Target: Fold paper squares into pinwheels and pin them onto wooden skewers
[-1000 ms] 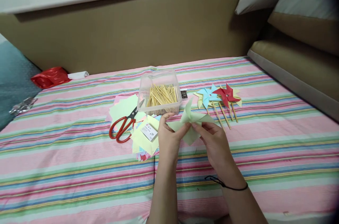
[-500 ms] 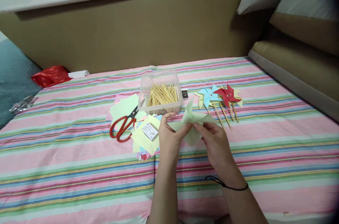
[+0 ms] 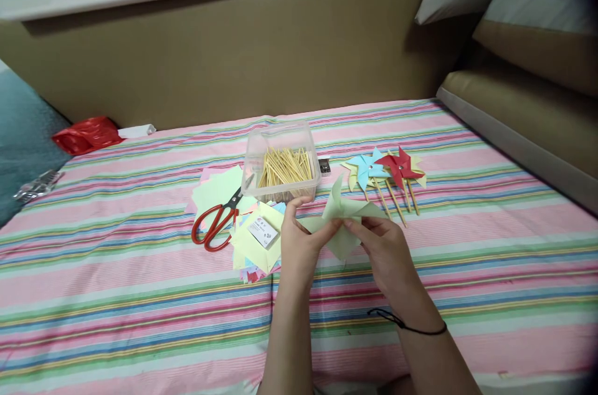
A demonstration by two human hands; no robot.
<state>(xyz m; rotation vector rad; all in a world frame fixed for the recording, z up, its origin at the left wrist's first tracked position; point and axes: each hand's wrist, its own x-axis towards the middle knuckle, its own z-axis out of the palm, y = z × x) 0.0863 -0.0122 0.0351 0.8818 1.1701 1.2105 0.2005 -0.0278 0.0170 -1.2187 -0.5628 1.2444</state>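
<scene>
A pale green paper pinwheel [image 3: 343, 242] is held up between both hands, its folded blades spread out. My left hand [image 3: 301, 239] is closed on it from the left, thumb pressed at the centre. From the right, my right hand [image 3: 380, 245] pinches the paper near the same centre point. What lies under the thumbs is hidden. Just left of my left hand is a stack of cut paper squares [image 3: 243, 252] with a small printed white card [image 3: 263, 232] on top. Behind the hands stands a clear plastic box [image 3: 247, 164] of wooden sticks [image 3: 284, 167].
Red-handled scissors [image 3: 217, 223] lie beside the box, partly over green and pink paper sheets [image 3: 215, 189]. Finished pinwheels on sticks, one blue [image 3: 369, 169] and one red [image 3: 402, 166] on top, lie at the right. A red plastic bag [image 3: 88, 135] sits at the far left.
My right hand has shifted slightly right and down, and the pinwheel's lower blade has moved a little to the right. Both hands keep their hold on the paper.
</scene>
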